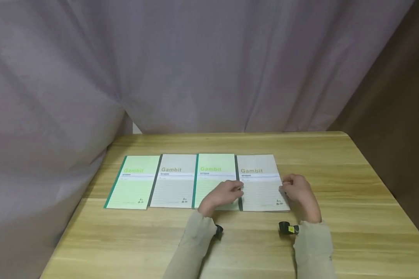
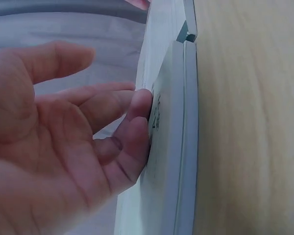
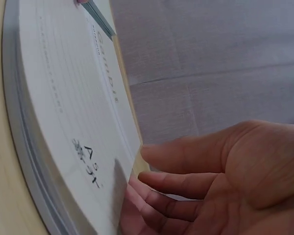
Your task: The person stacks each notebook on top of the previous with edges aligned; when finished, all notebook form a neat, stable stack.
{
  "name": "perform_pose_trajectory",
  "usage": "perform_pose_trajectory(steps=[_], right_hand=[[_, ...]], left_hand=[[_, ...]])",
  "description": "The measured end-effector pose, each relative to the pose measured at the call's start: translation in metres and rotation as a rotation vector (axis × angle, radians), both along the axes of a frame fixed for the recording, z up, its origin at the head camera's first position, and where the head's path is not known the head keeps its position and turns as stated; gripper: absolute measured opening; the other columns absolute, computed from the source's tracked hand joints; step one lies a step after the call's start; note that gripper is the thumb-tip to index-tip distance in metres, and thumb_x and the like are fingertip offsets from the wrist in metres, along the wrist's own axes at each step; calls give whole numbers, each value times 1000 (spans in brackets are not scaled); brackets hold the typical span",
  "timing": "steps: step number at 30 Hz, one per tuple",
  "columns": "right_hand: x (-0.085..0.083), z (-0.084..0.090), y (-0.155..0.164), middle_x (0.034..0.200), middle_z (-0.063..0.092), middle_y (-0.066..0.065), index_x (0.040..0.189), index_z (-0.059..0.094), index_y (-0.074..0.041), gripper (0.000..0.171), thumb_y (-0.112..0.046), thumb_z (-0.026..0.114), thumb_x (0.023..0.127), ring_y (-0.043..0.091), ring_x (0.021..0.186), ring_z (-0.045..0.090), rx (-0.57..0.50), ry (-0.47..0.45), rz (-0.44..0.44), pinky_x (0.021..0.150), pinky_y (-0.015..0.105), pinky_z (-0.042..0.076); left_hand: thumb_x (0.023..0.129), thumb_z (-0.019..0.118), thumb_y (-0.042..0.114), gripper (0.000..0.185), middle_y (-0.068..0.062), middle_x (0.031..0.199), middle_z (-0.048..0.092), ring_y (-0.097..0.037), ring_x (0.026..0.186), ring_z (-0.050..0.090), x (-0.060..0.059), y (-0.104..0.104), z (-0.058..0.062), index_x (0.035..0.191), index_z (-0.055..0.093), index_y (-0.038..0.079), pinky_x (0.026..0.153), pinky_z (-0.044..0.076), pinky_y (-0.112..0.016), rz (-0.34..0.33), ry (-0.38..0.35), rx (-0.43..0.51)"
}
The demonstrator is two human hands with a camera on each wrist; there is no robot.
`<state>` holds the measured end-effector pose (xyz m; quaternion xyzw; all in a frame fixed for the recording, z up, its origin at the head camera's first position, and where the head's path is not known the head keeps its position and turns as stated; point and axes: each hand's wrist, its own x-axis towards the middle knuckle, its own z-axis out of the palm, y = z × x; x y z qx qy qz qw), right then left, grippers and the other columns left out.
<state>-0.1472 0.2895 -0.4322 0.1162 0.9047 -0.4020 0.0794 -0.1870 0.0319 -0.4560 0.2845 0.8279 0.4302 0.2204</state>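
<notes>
Four "Gambit" notebooks lie side by side on a wooden table [image 1: 335,186]: green [image 1: 134,184], grey [image 1: 174,184], green [image 1: 213,172], grey [image 1: 262,182]. My left hand [image 1: 223,195] rests over the seam between the third and the fourth. Its fingertips [image 2: 139,105] touch the left edge of the rightmost grey notebook [image 2: 171,147]. At that notebook's right edge is my right hand [image 1: 298,190]. Its fingers [image 3: 186,183] lie nearly straight against the lower right corner of the cover [image 3: 63,98]. Neither hand grips anything.
A grey curtain [image 1: 195,66] hangs behind the table and drapes down its left side. Bare wood lies in front of the notebooks and to their right. Small black cameras [image 1: 288,228] sit on both wrists.
</notes>
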Motion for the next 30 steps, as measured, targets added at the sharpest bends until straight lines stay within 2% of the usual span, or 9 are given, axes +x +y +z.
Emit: perform_pose_trajectory(steps=[2, 5, 8, 11, 16, 21, 25, 27, 30], right_hand=[[-1, 1, 0, 113, 56, 33, 127, 50, 20, 40, 0, 55, 94, 39, 99, 55, 12, -4, 4, 79, 42, 51], [-1, 2, 0, 119, 54, 37, 127, 50, 21, 39, 1, 52, 94, 45, 106, 52, 3, -9, 6, 88, 51, 49], [-2, 2, 1, 118, 54, 37, 128, 48, 22, 42, 2, 54, 91, 47, 109, 51, -4, -9, 12, 95, 56, 45], [-3, 1, 1, 115, 54, 34, 130, 47, 23, 47, 4, 56, 89, 46, 108, 50, 2, -14, 4, 98, 58, 43], [-4, -1, 1, 119, 52, 36, 132, 45, 23, 48, 5, 54, 89, 45, 108, 49, -2, -20, -12, 99, 59, 41], [-3, -3, 2, 116, 54, 33, 130, 48, 22, 46, 3, 54, 89, 41, 104, 49, -15, -24, -19, 90, 52, 45], [0, -6, 4, 117, 54, 33, 130, 48, 20, 47, -1, 58, 89, 44, 106, 51, -29, -44, -23, 91, 54, 46], [0, -7, 3, 121, 53, 36, 131, 47, 20, 48, -3, 58, 91, 46, 109, 51, -21, -48, -23, 94, 57, 45], [-2, -6, 2, 122, 53, 37, 130, 49, 20, 47, -6, 57, 92, 48, 110, 51, -5, -38, -27, 93, 58, 45]], left_hand=[[100, 53, 12, 14, 0, 73, 45, -12, 65, 40, -1, 1, 0, 98, 60, 0, 64, 34, -24, -22, 18, -37], [101, 53, 16, 35, -9, 106, 64, -16, 92, 56, 0, 1, 0, 131, 60, 0, 83, 44, -24, -45, 28, -86], [101, 53, 17, 46, -15, 139, 59, -21, 126, 54, 1, 3, 0, 144, 52, 0, 105, 41, -27, -65, 47, -115], [101, 54, 18, 51, -13, 152, 48, -24, 141, 42, 3, 6, -2, 148, 47, 0, 114, 34, -30, -65, 58, -146], [100, 56, 22, 56, -10, 155, 44, -24, 143, 39, 7, 12, 3, 152, 44, 3, 115, 33, -35, -9, 38, -191], [99, 59, 22, 63, -16, 154, 44, -24, 139, 44, 11, 13, 7, 154, 37, 0, 113, 37, -37, 72, -46, -131], [99, 59, 22, 62, -19, 150, 48, -25, 135, 49, 14, 14, 7, 152, 38, -4, 110, 40, -38, 84, -61, -104], [99, 60, 21, 60, -19, 144, 54, -23, 127, 55, 14, 16, 6, 149, 41, -5, 106, 44, -35, 86, -53, -68], [96, 62, 19, 61, -18, 122, 65, -19, 101, 62, 12, 17, 6, 148, 42, -6, 89, 51, -30, 126, -77, 16]])
